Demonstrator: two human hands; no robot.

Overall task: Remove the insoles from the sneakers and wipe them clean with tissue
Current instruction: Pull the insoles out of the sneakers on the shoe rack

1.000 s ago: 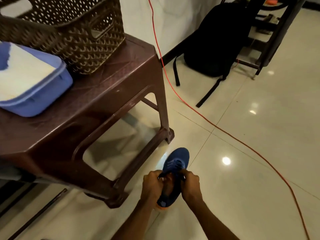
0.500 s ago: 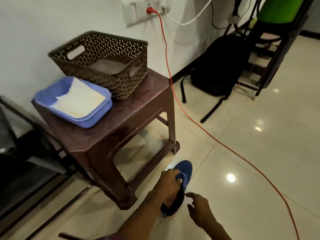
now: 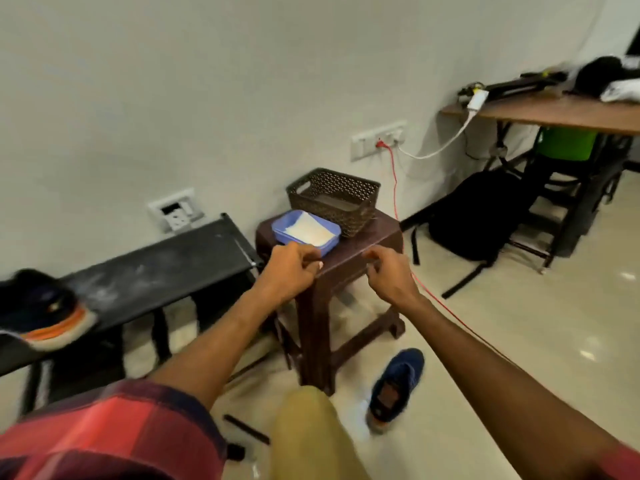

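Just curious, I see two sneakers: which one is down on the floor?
The blue sneaker, lying beside the brown stool. The other sneaker, dark with an orange sole, sits up on the black bench at the left.

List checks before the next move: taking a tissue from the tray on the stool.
1. Tissue in tray: ok.
2. Tray sits flat on stool: ok.
3. Left hand at the tray's front edge: ok.
4. Left grip empty: cannot tell, fingers curled.
5. Right hand free: ok, holds nothing.
6. Insole out of the sneaker on the floor: cannot tell.
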